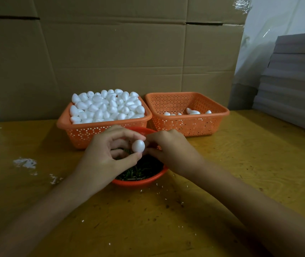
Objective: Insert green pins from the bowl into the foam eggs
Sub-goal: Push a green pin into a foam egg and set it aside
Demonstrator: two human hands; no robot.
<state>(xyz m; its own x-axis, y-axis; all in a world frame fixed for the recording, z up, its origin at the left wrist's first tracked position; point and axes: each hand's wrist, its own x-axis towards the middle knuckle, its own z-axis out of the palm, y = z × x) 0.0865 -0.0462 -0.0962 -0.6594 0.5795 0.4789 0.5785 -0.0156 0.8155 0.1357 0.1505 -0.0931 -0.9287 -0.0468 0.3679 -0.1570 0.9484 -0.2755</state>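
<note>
White foam egg [138, 145] is off the table, held over the far half of the round red plastic bowl [138, 182]. The bowl stands mid-table, just in front of two orange perforated plastic baskets set along the table's far edge. Left hand [109, 154] grips the egg w/ thumb under and index finger curled over the top, i.e. a pinch across the fat middle. Right hand [168, 151] has its fingertips bunched against the egg's right end. It looks like a pin pinch, but no pin shows, so can't tell if it holds anything. Dark green pins [140, 169] lie in a loose heap in the bowl, partly hidden by both hands.

Handling, my guess: the egg weighs next to nothing and its matt surface shouldn't slip. Foam dents & crumbles tho, as the white crumbs [25, 162] on the wooden table [240, 164] toward its left edge suggest. So squeeze lightly, hold round the widest part, and leave the end free. Pins are prob. thin, stiff & pointy; take one near the head and push straight along the egg's long axis, or the tip may exit the side.

Left basket [62, 125] is heaped w/ eggs; right basket [225, 112] has only a few at the bottom.
</note>
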